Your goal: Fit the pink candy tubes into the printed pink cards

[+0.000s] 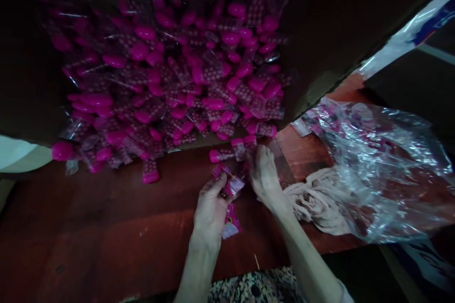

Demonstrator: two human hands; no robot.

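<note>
My left hand (pixel 212 206) is closed on a small pink printed packet (pixel 232 183) with a clear and whitish part, thumb on top. Just below it, another pink printed packet (pixel 232 222) lies by my fingers. My right hand (pixel 263 170) reaches down beside small clear tubes with pink caps (pixel 239 147); its fingers are blurred and partly hidden, so what they hold does not show. One pink-capped tube (pixel 222 155) filled with small pink beads or candies lies on the red-brown table (pixel 149 227), left of my right hand.
A big pile of similar pink-capped tubes (pixel 185 75) spills from a dark open box (pixel 309 57) onto the table edge. At right lie a crumpled clear plastic bag (pixel 387 175) with pink printed pieces inside and a twisted whitish cloth (pixel 320 199). Patterned fabric (pixel 252 289) shows below.
</note>
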